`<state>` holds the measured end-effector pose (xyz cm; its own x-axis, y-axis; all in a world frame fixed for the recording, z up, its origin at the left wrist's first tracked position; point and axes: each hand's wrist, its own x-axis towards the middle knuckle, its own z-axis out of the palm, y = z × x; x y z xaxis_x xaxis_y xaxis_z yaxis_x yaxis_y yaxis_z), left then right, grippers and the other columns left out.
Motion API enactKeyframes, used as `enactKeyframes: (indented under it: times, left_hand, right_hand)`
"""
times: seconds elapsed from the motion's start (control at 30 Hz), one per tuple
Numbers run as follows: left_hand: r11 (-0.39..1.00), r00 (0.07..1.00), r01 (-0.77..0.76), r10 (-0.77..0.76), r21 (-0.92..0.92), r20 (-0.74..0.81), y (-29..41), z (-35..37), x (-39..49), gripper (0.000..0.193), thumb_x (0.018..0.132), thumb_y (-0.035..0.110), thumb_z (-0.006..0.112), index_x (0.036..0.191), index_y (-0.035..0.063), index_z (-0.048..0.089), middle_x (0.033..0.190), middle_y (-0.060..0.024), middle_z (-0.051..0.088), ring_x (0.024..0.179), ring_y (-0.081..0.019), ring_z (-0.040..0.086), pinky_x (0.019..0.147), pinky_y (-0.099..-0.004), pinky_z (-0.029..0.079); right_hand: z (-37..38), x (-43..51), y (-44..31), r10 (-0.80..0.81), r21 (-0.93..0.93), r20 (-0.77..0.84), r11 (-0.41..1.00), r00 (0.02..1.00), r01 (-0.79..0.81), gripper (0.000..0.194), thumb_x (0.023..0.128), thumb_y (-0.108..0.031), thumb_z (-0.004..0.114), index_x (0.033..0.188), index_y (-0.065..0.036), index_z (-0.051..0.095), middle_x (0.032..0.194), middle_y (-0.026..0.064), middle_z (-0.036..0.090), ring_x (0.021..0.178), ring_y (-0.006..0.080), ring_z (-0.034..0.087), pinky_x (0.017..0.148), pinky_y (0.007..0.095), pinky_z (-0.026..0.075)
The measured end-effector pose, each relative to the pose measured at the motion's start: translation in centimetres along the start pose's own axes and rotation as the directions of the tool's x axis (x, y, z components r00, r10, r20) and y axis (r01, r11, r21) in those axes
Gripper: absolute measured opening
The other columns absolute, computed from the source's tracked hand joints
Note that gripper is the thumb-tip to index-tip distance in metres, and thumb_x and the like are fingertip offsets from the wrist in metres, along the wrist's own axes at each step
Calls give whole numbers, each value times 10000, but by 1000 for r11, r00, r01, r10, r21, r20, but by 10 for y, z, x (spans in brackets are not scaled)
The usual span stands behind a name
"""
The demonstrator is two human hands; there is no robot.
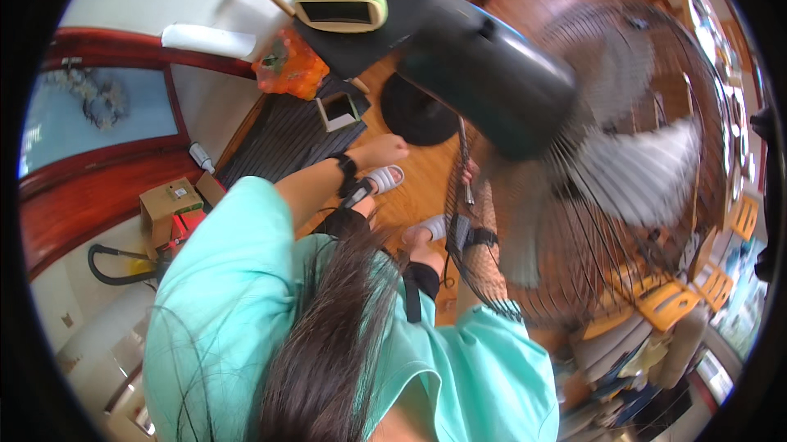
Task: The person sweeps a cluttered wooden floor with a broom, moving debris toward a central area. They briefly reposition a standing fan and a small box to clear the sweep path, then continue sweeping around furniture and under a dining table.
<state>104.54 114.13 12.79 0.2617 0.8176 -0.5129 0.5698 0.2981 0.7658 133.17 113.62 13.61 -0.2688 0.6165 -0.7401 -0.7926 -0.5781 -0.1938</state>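
A large black pedestal fan with a wire grille [621, 270] and a dark cylindrical motor housing [492, 73] fills the right of the view. Its pale blades look partly blurred. Behind the grille, my right hand [470, 172] is closed around the fan's thin metal pole [463, 134]. The round black base [418, 111] rests on the wooden floor. My left hand [384, 150] is curled, with no object visible in it, to the left of the pole and just below the base in the picture. Both wrists wear black bands.
A black table [393, 5] holds a green animal-shaped device [340, 2]. Near it are an orange bag [290, 67] and a small open box [339, 111] on a dark ribbed surface. Cardboard boxes [166, 205] stand at left; yellow chairs [667, 303] are at lower right.
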Motion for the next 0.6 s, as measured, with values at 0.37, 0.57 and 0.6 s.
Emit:
enactKeyframes:
  times: [0.37, 0.57, 0.6]
  left_hand:
    - [886, 906, 392, -324, -249, 274, 51, 60, -125, 207, 915, 210, 490, 975, 35, 582, 827, -41, 607, 680, -103, 572, 604, -235, 468]
    - [841, 830, 531, -491, -108, 264, 94, 85, -118, 255, 927, 243, 487, 1056, 32, 548, 876, -43, 605, 709, -97, 573, 631, -219, 459]
    - [843, 837, 524, -484, -120, 254, 98, 88, -116, 256, 927, 239, 484, 1060, 29, 547, 875, -45, 605, 712, -97, 573, 635, -221, 460]
  right_hand:
    - [-183, -183, -75, 44, 31, -361, 999, 932, -35, 116, 937, -108, 438, 1016, -23, 442, 696, 54, 480, 501, 73, 418, 392, 178, 358]
    - [-164, -259, -55, -129, -179, -327, 981, 936, 73, 289, 926, -68, 454, 1212, -48, 418, 704, 52, 477, 513, 76, 399, 409, 197, 325]
    - [-152, -258, -56, -132, -156, -249, 983, 959, 95, 279, 929, -70, 449, 1206, -46, 423, 703, 48, 476, 514, 73, 395, 407, 196, 317]
